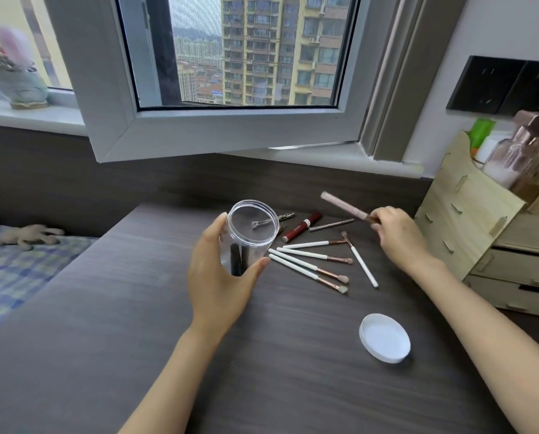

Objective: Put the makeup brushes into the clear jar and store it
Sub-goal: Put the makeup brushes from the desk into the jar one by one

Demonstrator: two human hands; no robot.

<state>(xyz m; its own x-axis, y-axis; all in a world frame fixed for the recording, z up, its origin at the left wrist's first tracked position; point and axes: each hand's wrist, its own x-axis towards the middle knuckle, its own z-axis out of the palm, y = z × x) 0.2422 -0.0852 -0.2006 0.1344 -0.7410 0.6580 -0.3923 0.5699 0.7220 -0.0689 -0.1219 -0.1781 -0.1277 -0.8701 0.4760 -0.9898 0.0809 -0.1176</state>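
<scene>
Behind the left hand (221, 277), clear jar (249, 236), dark contents indistinct.

Open clear jar (251, 228) tilted; five white-handled brushes (312, 267) scattered on desk.

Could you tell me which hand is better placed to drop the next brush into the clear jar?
Right. The right hand already holds a pink-handled brush beside the clear plastic jar, which the left hand is steadying.
</scene>
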